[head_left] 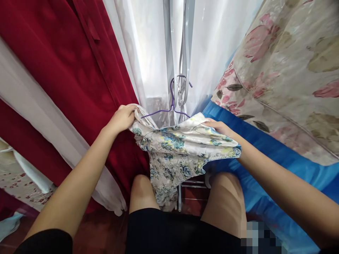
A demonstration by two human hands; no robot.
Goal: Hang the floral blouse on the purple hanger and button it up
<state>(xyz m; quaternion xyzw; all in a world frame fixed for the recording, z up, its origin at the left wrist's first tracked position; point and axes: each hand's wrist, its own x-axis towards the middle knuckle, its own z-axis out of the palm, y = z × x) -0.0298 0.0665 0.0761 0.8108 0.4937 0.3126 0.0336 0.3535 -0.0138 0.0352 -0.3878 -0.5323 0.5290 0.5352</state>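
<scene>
A shiny floral garment (174, 148), cream with blue and yellow flowers, hangs over a thin purple hanger (172, 104). The hanger's hook is caught on a white metal window grille (182, 53). My left hand (122, 118) grips the garment's left shoulder, fingers closed on the fabric. At the right shoulder, my right hand (218, 127) pinches the cloth, which partly covers its fingers. The garment's lower part drapes down between my bare knees (143, 192).
A dark red curtain (66, 70) with a white lining fills the left. White sheer curtains (148, 46) hang behind the hanger. A bed with a blue sheet (275, 155) and a pink-flowered cover (286, 74) is on the right. The floor below is reddish-brown.
</scene>
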